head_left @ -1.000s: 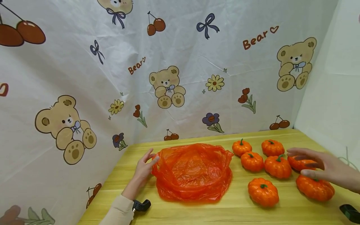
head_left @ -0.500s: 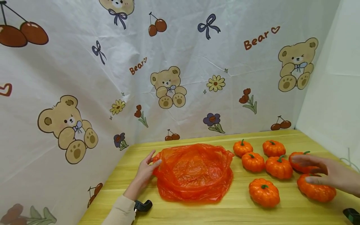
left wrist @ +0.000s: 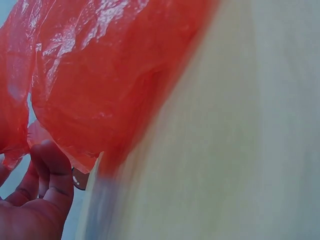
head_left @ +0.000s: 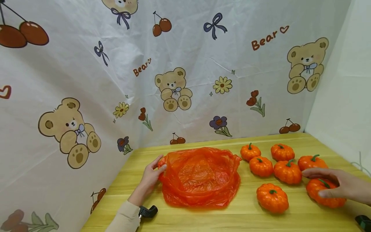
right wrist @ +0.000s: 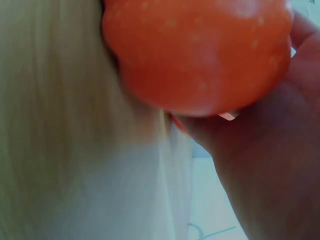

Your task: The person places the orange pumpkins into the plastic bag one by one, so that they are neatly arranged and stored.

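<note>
R hand (head_left: 346,184): fingers + thumb curved round a squat, ribbed, glossy orange pumpkin w/ green stem (head_left: 327,202). Head cam gets the stem, plus thumb on near side & fingers over far side; R wrist cam doesn't show the stem but gets the pumpkin's smooth, pale-speckled skin up against the hand. Can't tell if it's off the bench (head_left: 232,222).

L hand (head_left: 152,174): fingers pinch the L edge of a thin, crinkly, see-thru red-orange plastic bag (head_left: 200,180). L wrist cam shows bent fingers at the edge, mostly hidden in head view; only head cam shows the wide mouth, facing up & toward the person.

Further out: lone orange pumpkin (head_left: 272,198) btwn bag & R hand, apart from both; group of five orange pumpkins (head_left: 288,172) behind, a couple close to R fingertips. Bench = yellowish, wood-grain. Black curved piece (head_left: 149,212) by L wrist, beige sleeve (head_left: 124,217). Back: creased white sheet w/ bear, cherry & bow prints (head_left: 188,48).
</note>
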Available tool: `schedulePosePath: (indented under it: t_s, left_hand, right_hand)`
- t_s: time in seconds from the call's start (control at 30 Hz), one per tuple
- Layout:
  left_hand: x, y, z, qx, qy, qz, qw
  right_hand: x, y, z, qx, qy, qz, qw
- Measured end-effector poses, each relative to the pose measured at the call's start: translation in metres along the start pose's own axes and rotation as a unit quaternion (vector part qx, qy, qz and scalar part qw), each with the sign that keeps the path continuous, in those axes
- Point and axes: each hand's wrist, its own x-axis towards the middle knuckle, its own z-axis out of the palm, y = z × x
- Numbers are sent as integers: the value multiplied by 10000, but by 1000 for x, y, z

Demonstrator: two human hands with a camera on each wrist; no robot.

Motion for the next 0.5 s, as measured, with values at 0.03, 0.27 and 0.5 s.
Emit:
schedulePosePath:
  t_s: [0.03,0.27,0.5]
  left_hand:
    - [0,0,0,-23,4,1,10000]
    - [1,-2,1,-129,15,-33,9999]
    - [1,-1,1,-128,4,-63,9999]
  right_hand:
    - [-1,2,0,-114,24,52,9999]
    - [-9,19,2,-489,-84,491,9976]
    - [-13,24,7,-602,255,89,9978]
